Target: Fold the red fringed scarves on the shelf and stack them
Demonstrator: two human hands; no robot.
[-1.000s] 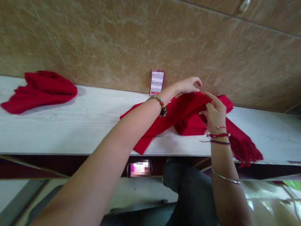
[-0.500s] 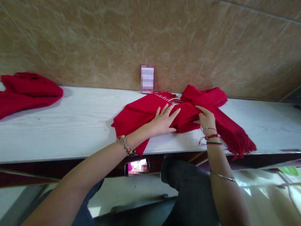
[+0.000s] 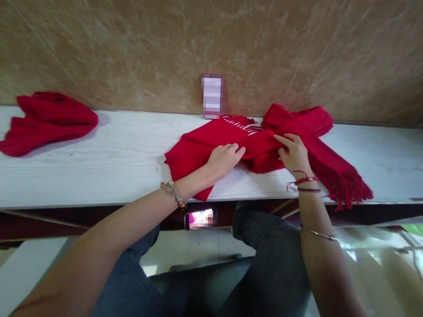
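Note:
A red fringed scarf [image 3: 192, 153] lies partly bunched on the white bench top, its tassels pointing to the back wall. My left hand [image 3: 224, 160] rests on it, fingers curled into the cloth and thumb towards the right; the fingertips are hidden. At the right end of the bunched part is my right hand [image 3: 295, 152], index finger stretched out along the fabric and thumb apart below it. Beyond that hand another stretch of red scarf [image 3: 331, 167] crosses itself and ends in a fringe over the front edge; whether both are one piece I cannot tell.
A second red cloth bundle [image 3: 53, 125] lies at the left on the white bench top [image 3: 128, 160]. One phone [image 3: 212, 96] leans upright against the marbled wall [image 3: 132, 49]. Below the front edge is another phone [image 3: 199, 219] with a lit screen, above my knees.
My left hand has gone from spread fingers to curled ones on the scarf. The right hand stays at the bunched end. The whole view has shifted slightly.

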